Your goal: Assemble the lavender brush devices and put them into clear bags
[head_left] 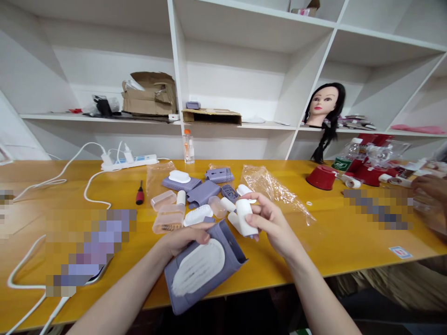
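While aloft, one case [204,267], one cylinder [246,216]

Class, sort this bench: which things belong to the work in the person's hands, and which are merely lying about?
In hand: purple case in the left hand; white cylinder in the right hand; matching purple and white parts behind them.
Lying about: screwdriver, power strip, clear bottle, red bowl, mannequin head.

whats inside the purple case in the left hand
The purple case, gripped by the left hand, shows only a narrow open slot at its right end; no contents are visible. Its walls and white oval panel cover the rest.
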`<control>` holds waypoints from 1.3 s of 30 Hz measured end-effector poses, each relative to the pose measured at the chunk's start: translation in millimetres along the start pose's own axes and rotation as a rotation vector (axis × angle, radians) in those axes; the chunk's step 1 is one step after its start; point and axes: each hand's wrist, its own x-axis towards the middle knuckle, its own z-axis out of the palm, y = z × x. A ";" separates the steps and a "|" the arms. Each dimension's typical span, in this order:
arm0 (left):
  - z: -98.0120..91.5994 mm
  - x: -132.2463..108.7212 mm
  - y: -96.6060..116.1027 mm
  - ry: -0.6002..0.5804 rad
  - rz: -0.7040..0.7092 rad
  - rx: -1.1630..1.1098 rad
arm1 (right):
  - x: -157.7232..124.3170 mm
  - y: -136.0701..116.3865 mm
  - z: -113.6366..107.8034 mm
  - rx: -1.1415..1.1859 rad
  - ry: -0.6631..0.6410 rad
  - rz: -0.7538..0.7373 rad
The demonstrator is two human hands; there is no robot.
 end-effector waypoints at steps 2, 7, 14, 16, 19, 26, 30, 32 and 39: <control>-0.7 1.0 1.0 -0.015 0.005 -0.001 | -4.4 -3.6 5.8 -0.017 -0.017 -0.003; 4.5 0.9 5.5 0.017 0.027 0.008 | -10.7 -4.7 18.0 -0.113 -0.014 -0.071; 5.5 1.8 6.4 0.034 0.045 0.038 | -12.3 -1.0 18.1 -0.203 -0.038 -0.105; 1.5 2.8 4.8 0.043 0.051 0.062 | -12.1 -0.8 17.4 -0.234 -0.055 -0.109; -3.6 3.1 3.6 0.048 0.069 0.089 | -11.5 -1.0 17.2 -0.269 -0.067 -0.118; -3.8 -0.6 8.6 0.007 0.079 0.161 | -7.8 1.6 14.5 -0.376 -0.163 -0.122; -4.0 -0.7 10.8 0.032 0.095 0.199 | -4.1 6.7 12.9 -0.339 -0.221 -0.160; -3.0 -1.0 11.7 0.026 0.112 0.214 | -3.2 9.8 13.2 -0.320 -0.222 -0.194; 8.1 -6.5 17.4 -0.046 0.134 0.266 | -6.8 23.3 14.0 -0.529 -0.122 -0.472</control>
